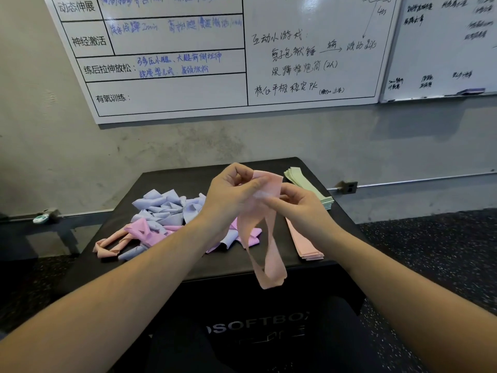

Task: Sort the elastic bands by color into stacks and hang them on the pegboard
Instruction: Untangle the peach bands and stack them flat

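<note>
Both hands hold one peach-pink band (265, 238) above the black box (172, 184). The left hand (231, 195) has its fingers curled round the band's top edge, thumb pressed to the front face; the right hand (301, 203) pinches the same top end from the other side, fingertips tucked into the fold. Neither hand is open, and both are closed on this one band. The rest of the band hangs free as a twisted loop, its lower end dangling past the front edge of the box and touching nothing. Judgement: it is held up in the air so that gravity lets the twist fall out, and the two grips at the top are working the layers flat before it is laid down. Just right of the hands lies a flat pink stack (304, 243) of the matching colour, directly below the right wrist, the likely destination. Behind it, at the far right corner, lies a green stack (306, 184), also flat and squared. To the left sits the unsorted pile (161, 214), lavender, pink and peach bands crumpled together; the stacks are kept well apart from it, presumably to avoid mixing. Whiteboards (172, 63) hang on the wall behind. No pegboard is in view; hanging is not yet begun.
</note>
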